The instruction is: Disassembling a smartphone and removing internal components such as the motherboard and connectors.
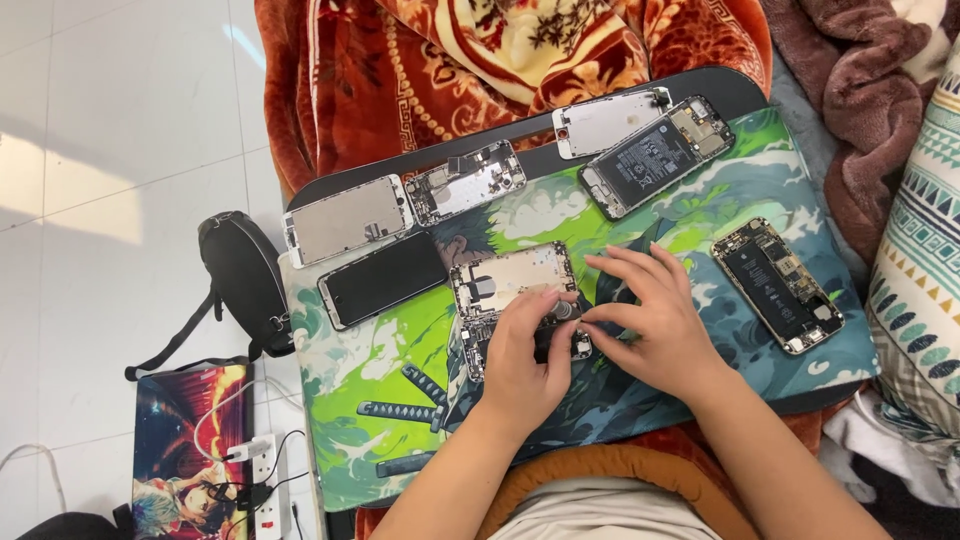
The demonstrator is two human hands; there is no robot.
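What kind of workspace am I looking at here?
Likely an informal home phone-repair spot: opened phone bodies such as the black-battery phone chassis lie on a green illustrated desk mat, with patterned red blankets behind and a white power strip on the tiled floor.

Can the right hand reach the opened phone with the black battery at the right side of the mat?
Probably yes. The right hand lies beside the opened phone, apart from it, with only bare mat between. Its fingers now rest at the phone frame.

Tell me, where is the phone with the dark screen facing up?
In the head view, the dark-screened phone lies on the left part of the green printed mat, just below a silver screen panel and left of the opened phone frame by the left hand.
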